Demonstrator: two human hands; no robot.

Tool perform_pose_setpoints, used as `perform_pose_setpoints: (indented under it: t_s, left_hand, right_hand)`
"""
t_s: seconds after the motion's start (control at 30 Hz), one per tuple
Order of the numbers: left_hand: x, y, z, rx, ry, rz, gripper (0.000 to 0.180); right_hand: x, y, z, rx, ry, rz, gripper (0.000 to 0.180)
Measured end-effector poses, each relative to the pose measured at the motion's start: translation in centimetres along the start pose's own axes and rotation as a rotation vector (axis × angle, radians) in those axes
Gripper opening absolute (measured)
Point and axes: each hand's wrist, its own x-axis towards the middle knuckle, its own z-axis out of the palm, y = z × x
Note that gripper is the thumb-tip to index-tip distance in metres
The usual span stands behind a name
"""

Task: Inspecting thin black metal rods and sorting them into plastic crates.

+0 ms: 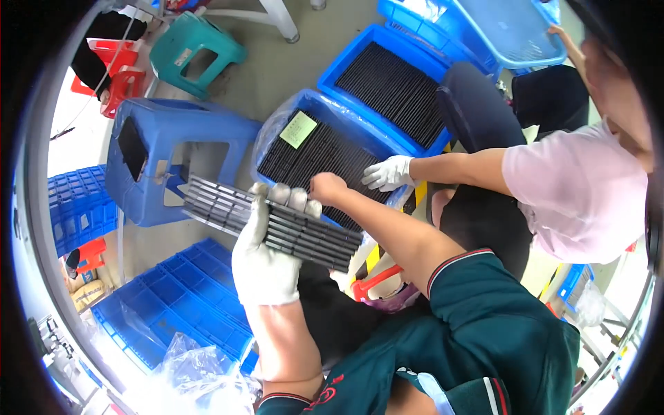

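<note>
My left hand (266, 256), in a white glove, grips a bundle of long black slotted strips (311, 238). They lie side by side and slant across in front of me, the fingers wrapped over their far edge. Just beyond them is my bare right hand (329, 188), its fingers curled in; whatever they hold, if anything, is hidden. It is over a blue bin (271, 131) lined with clear plastic and packed with rows of similar black strips (332, 149). A yellow-green paper note (298, 130) lies on those rows.
A co-worker in a pink shirt (567, 187) sits at the right, one white-gloved hand (389, 173) on the same bin. Behind it stands another filled blue bin (353, 41). Blue stool (187, 131) and green stool (197, 55) stand left; a blue crate (173, 297) and plastic bags (197, 366) lie nearer.
</note>
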Motion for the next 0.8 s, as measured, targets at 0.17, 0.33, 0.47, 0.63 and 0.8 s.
perform_pose_setpoints:
  t_s: [0.17,0.33,0.47,0.63,0.8]
  left_hand:
    - [2.5,-0.5,0.2,-0.062,0.079,-0.039,0.015]
    - [4.0,-0.4,1.6,-0.161,0.075,-0.058,0.018]
    - [5.5,1.4,1.4,-0.213,0.164,0.004,0.024]
    - [6.3,2.2,0.6,-0.295,0.13,0.15,0.02]
    - [5.3,2.7,0.5,-0.318,0.109,0.145,0.018]
  right_hand:
    - [-1.9,-0.6,-6.8,-0.047,0.092,-0.049,0.027]
    - [-4.7,-2.7,-16.1,-0.26,0.226,-0.096,0.033]
    - [-9.5,-6.6,-21.4,-0.476,0.219,-0.205,0.032]
    - [-14.9,-8.3,-23.4,-0.611,0.253,-0.252,0.022]
    - [-16.6,-7.5,-21.5,-0.74,0.179,-0.284,0.012]
